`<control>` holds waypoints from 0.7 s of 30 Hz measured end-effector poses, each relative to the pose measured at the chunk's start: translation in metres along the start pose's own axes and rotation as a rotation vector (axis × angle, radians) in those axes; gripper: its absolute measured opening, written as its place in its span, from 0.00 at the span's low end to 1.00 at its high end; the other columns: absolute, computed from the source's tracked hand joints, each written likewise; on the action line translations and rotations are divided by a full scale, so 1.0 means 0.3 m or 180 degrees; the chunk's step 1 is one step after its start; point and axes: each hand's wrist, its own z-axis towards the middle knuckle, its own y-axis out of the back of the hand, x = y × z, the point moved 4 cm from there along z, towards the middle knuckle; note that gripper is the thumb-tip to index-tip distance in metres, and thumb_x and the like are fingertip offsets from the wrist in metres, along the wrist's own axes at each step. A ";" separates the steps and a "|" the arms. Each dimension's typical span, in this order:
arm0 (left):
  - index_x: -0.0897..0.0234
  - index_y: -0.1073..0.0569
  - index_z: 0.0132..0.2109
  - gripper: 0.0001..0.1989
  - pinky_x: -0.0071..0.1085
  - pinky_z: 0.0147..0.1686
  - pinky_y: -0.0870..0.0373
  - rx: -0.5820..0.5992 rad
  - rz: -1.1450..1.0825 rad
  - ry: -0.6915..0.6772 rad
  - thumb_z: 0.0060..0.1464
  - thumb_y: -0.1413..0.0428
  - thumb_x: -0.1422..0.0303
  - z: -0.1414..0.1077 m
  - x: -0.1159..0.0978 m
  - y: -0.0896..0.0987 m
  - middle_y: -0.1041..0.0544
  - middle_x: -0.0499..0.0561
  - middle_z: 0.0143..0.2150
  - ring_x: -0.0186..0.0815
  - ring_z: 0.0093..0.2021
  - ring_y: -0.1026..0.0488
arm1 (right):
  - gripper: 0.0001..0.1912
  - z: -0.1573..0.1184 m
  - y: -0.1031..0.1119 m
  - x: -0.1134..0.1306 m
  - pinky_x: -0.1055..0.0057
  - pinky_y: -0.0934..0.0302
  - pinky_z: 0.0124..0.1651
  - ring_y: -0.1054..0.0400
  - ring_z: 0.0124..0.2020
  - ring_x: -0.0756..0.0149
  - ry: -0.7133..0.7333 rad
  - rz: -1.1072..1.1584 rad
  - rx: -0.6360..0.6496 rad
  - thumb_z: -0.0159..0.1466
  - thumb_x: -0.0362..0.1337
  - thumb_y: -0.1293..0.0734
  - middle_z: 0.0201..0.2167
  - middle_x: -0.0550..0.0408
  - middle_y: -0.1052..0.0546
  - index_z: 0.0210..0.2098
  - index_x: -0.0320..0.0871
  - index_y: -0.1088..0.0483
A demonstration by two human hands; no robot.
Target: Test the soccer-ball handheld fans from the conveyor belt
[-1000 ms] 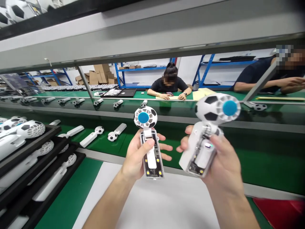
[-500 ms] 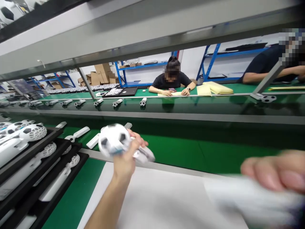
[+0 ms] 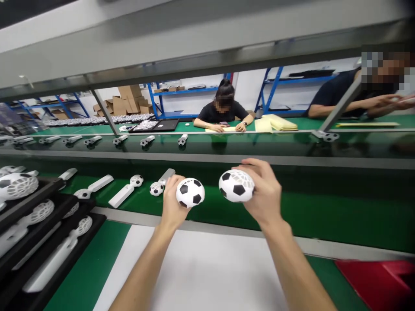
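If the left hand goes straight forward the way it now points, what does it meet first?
The left hand, holding a football-shaped fan, points away over the green belt. It would probably first meet the belt's far rail; depth is unclear.

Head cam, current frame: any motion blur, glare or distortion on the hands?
Head view: both hands sharp, left hand and right hand each holding a soccer-ball fan head; lighting even; glossy shelf mirrors the parts standing on it; straight rails bow toward the edges.

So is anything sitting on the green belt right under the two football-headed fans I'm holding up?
Nothing visible. The left hand and right hand hold the white football-patterned fans above bare green conveyor belt.
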 end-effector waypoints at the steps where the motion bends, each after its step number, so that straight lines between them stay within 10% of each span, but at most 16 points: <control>1: 0.61 0.28 0.39 0.11 0.38 0.42 0.31 0.0163 0.0027 0.0217 0.47 0.37 0.67 -0.008 0.035 -0.027 0.26 0.52 0.40 0.42 0.42 0.29 | 0.11 -0.007 -0.027 -0.028 0.63 0.31 0.43 0.28 0.44 0.57 -0.0146 -0.0003 0.0113 0.60 0.30 0.35 0.48 0.44 0.30 0.40 0.42 0.23; 8: 0.64 0.30 0.48 0.21 0.36 0.39 0.30 0.0771 0.0267 0.0869 0.53 0.39 0.55 -0.073 0.205 -0.175 0.23 0.54 0.40 0.43 0.40 0.26 | 0.20 -0.141 -0.185 -0.258 0.70 0.34 0.40 0.26 0.41 0.59 -0.2295 -0.0300 0.1639 0.58 0.42 0.30 0.40 0.50 0.21 0.48 0.40 0.29; 21: 0.63 0.26 0.56 0.17 0.54 0.69 0.62 0.0776 0.1669 0.0913 0.64 0.50 0.65 -0.113 0.314 -0.169 0.42 0.61 0.69 0.55 0.73 0.59 | 0.10 -0.232 -0.201 -0.349 0.62 0.41 0.35 0.25 0.38 0.47 -0.2517 -0.1291 0.3043 0.62 0.37 0.35 0.38 0.42 0.20 0.36 0.44 0.21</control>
